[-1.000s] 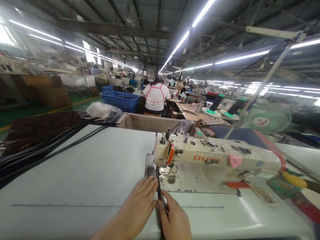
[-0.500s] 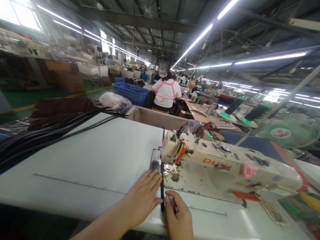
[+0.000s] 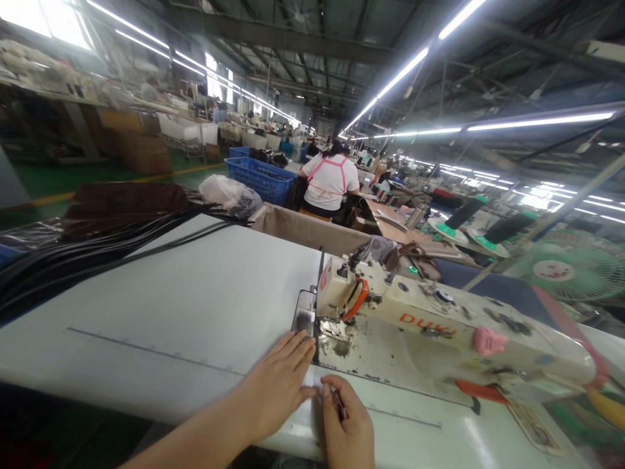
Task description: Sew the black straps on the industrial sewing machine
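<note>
My left hand [image 3: 278, 384] lies flat on the white sewing table [image 3: 195, 306], its fingertips just left of the needle area of a cream sewing machine [image 3: 439, 319] with orange lettering. A narrow black strap [image 3: 315, 348] runs under the presser foot beside those fingertips, and it rises again behind the machine head. My right hand [image 3: 347, 426] rests at the table's near edge, to the right of the strap. It is pinched on a small dark tool [image 3: 336, 402].
A bundle of long black straps [image 3: 73, 260] and brown material [image 3: 122, 202] lie at the table's far left. Beyond are a plastic bag [image 3: 229, 195], a blue crate [image 3: 258, 179] and a seated person in white [image 3: 329, 185]. A green fan [image 3: 561, 267] and thread cones [image 3: 459, 218] stand at the right.
The visible length of strap in front of the needle has grown shorter, drawn toward the machine. My view has swung left and closer. Both hands stay beside the needle.
</note>
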The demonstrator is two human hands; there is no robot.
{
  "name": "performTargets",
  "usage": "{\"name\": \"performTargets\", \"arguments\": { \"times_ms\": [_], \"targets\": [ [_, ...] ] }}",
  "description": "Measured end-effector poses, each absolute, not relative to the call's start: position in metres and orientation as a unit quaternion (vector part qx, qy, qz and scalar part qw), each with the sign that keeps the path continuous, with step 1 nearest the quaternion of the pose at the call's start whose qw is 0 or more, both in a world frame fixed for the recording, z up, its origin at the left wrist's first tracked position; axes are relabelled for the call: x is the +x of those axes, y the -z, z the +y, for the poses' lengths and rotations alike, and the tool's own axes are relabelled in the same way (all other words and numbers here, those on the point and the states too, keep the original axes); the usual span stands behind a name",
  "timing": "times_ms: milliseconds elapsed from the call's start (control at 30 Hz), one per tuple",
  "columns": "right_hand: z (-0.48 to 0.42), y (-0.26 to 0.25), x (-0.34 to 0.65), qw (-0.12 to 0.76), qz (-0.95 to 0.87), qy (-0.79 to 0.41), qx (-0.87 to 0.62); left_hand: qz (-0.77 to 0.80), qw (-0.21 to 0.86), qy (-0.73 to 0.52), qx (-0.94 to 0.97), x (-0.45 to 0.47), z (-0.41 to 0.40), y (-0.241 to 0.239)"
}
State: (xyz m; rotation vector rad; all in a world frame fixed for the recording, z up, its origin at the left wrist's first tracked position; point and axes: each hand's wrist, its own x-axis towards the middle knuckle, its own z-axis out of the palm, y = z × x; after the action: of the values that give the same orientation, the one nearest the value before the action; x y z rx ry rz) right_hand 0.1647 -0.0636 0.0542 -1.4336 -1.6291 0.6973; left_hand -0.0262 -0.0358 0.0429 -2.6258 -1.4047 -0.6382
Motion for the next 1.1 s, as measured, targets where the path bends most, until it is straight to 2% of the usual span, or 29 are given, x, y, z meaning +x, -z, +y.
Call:
{"name": "performTargets", "arguments": {
  "times_ms": [267,667,1100],
  "targets": [
    [-0.069,-0.052,0.154,0.455,-0.619,-0.277,-0.577,-0.471,0.011,0.231,-0.851,-0.025,-0.025,-0.030],
    [-0.069,-0.057,0.163,0.411,-0.664,-0.270,-0.563,-0.496,-0.033,0.213,-0.841,-0.029,0.002,-0.034],
    [-0.071,-0.046,0.153,0.459,-0.647,-0.202,-0.574,-0.516,-0.069,0.214,-0.827,-0.031,0.010,-0.044]
  ]
}}
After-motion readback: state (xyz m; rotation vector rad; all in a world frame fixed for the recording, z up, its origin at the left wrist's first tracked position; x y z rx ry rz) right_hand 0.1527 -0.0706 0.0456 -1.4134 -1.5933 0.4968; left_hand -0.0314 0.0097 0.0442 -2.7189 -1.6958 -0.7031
